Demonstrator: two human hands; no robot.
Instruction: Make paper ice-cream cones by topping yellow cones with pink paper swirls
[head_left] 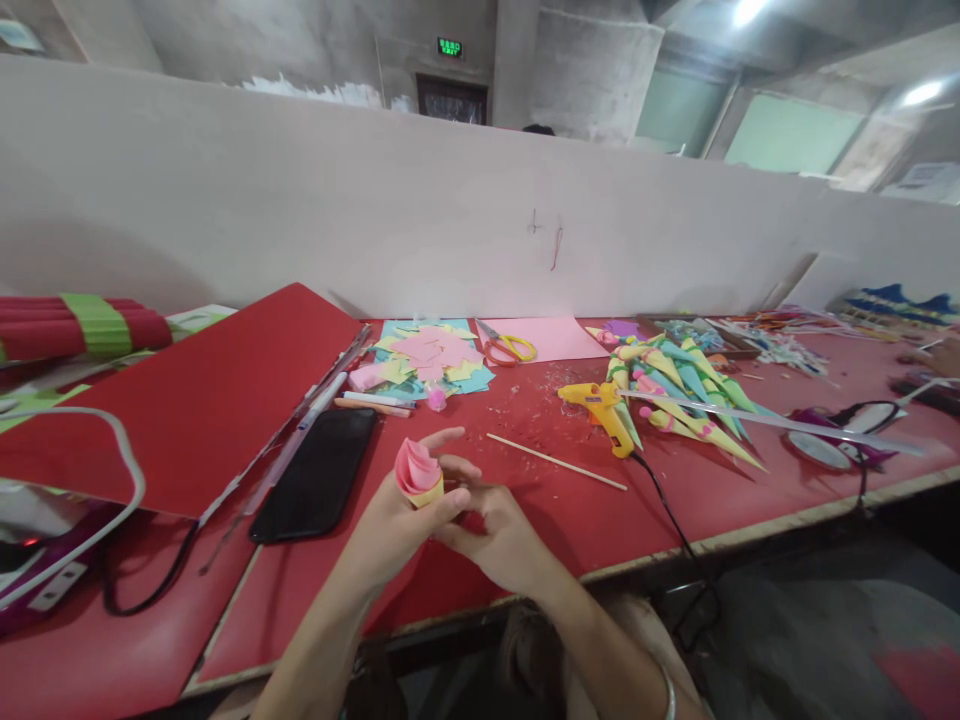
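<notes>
My left hand (397, 525) holds a small paper flower (416, 468) upright, a curled pink bloom with a yellow band around its base. The left index finger stretches out past the flower, and the thumb presses beside the yellow part. Just right of it, my right hand (506, 530) has its fingers bent in against the left thumb and fingertips. What the right fingers pinch, if anything, is hidden. Beyond the hands a thin wooden stick (556, 462) lies on the red table (525, 425). A yellow hot glue gun (604, 410) rests right of the stick, with a long clear glue stick in its back.
Left of my hands lie a black phone (319, 475), pens (375, 402) and red card (247, 390). Behind are coloured paper pieces (435, 350), scissors (510, 347) and pink paper (551, 338). Paper cones (682, 385) pile at right; a black cord (667, 505) crosses the front edge.
</notes>
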